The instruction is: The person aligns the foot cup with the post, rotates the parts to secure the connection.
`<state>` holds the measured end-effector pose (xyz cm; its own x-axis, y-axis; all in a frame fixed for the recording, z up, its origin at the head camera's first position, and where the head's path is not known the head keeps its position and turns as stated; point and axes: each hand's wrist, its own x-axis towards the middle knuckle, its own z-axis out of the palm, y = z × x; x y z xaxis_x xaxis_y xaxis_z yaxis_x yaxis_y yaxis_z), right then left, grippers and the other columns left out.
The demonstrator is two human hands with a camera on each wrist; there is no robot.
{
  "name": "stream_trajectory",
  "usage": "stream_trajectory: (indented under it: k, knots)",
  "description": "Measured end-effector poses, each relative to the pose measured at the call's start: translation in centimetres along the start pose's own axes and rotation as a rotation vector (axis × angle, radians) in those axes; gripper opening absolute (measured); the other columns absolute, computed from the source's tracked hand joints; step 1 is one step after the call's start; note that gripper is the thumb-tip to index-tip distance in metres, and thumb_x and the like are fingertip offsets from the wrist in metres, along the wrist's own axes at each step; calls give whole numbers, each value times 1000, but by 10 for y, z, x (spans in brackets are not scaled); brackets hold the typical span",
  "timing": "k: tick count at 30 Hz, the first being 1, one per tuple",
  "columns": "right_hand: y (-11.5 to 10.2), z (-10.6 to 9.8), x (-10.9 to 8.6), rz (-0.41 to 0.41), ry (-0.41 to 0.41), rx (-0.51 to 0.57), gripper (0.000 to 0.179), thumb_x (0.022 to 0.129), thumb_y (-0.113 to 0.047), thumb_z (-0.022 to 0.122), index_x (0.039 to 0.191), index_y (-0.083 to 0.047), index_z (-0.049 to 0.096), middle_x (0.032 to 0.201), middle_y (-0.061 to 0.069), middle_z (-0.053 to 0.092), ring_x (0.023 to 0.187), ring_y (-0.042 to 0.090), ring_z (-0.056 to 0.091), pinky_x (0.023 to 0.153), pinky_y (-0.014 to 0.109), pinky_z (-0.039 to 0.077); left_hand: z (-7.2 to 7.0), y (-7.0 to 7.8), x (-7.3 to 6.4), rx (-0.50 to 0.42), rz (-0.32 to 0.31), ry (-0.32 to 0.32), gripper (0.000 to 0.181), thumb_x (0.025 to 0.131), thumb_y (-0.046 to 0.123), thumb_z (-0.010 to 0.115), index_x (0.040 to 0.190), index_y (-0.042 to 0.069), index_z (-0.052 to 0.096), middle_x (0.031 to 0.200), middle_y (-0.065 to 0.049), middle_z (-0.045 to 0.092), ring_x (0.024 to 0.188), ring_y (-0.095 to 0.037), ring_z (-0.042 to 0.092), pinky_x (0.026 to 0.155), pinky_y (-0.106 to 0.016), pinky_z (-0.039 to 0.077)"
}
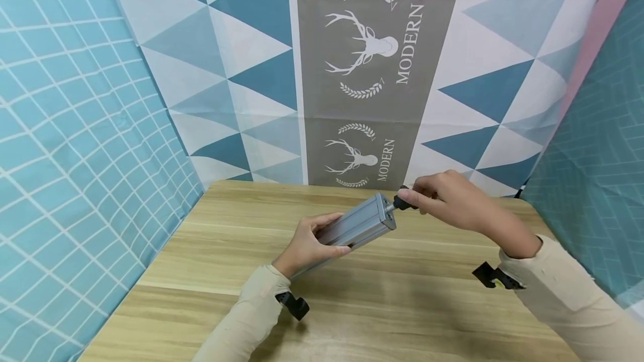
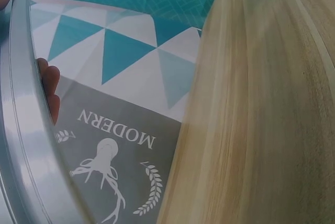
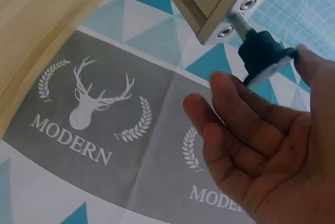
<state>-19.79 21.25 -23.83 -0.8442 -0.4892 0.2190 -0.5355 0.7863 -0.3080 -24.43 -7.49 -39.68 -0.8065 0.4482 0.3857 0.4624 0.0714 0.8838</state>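
Observation:
My left hand [image 1: 308, 244] grips a grey aluminium profile [image 1: 358, 223], thumb on the near side and fingers on the far side. The profile is held tilted above the table, its end plate towards the upper right. Out of that end sticks a threaded stud [image 3: 241, 25] with a black levelling foot [image 3: 260, 51] on it. My right hand [image 1: 455, 203] pinches the foot at its rim between thumb and fingers; the other fingers curl loosely in the right wrist view. In the left wrist view, the profile [image 2: 34, 124] fills the left edge, with fingertips [image 2: 49, 85] showing behind it.
A wooden table [image 1: 211, 278] lies under both hands. Behind it hangs a patterned cloth [image 1: 352, 71] with deer heads and triangles. A blue gridded cloth [image 1: 75, 127] stands at the left, and a teal cloth [image 1: 593, 144] at the right.

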Motion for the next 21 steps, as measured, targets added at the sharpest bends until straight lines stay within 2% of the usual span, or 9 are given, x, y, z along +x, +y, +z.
stream_trajectory:
  k: [2, 5, 8, 11, 13, 16, 18, 21]
  knots:
    - [-1, 3, 1, 37, 3, 2, 39, 99, -43, 48, 74, -17, 62, 58, -7, 53, 51, 11, 46, 55, 31, 39, 1, -1, 0, 4, 1, -4, 65, 72, 20, 85, 131, 13, 60, 126, -6, 63, 108, -18, 61, 87, -32, 48]
    - [0, 3, 0, 55, 2, 5, 41, 100, -42, 46, 73, -16, 63, 57, -8, 53, 49, 12, 44, 56, 32, 39, 1, -2, 0, 6, 3, -8, 65, 72, 20, 85, 131, 12, 60, 126, -6, 63, 108, -18, 61, 87, -31, 48]
    - [1, 0, -1, 33, -19, 3, 40, 101, -39, 45, 88, -12, 71, 64, -8, 61, 56, 10, 52, 59, 32, 43, 1, -2, 0, 8, 4, -5, 64, 72, 19, 85, 131, 13, 61, 126, -5, 63, 108, -17, 61, 87, -31, 48]
    - [3, -3, -3, 5, -64, 16, 40, 99, -39, 51, 115, -6, 67, 86, -3, 70, 75, 12, 64, 69, 36, 50, 1, -1, 0, 7, 2, -1, 63, 72, 19, 84, 130, 14, 61, 126, -5, 63, 108, -17, 61, 87, -31, 48]
    - [4, -5, -5, -29, -92, 23, 47, 94, -38, 60, 130, -8, 58, 107, 3, 70, 94, 18, 66, 75, 41, 52, 1, -1, 0, 4, 0, -1, 63, 72, 19, 84, 130, 15, 61, 126, -4, 63, 108, -17, 61, 87, -31, 48]
    - [5, -6, -4, -122, -104, 25, 64, 86, -24, 73, 142, -15, 45, 131, 7, 59, 112, 25, 61, 83, 45, 51, 1, -1, 0, -1, -3, -3, 63, 72, 19, 84, 130, 14, 61, 126, -5, 63, 108, -18, 61, 87, -31, 48]
    - [6, -6, -4, -195, -96, 14, 69, 82, -11, 76, 143, -18, 45, 137, 5, 54, 116, 24, 59, 86, 44, 51, 1, -1, 0, 3, -7, -4, 63, 72, 19, 84, 131, 14, 61, 126, -5, 63, 108, -17, 61, 88, -31, 48]
    - [5, -7, -3, -275, -71, -8, 65, 80, 3, 74, 138, -17, 51, 134, 3, 56, 113, 19, 60, 87, 40, 51, 1, -1, 0, 9, -8, -6, 64, 72, 19, 84, 131, 14, 60, 126, -5, 63, 108, -17, 61, 88, -31, 48]
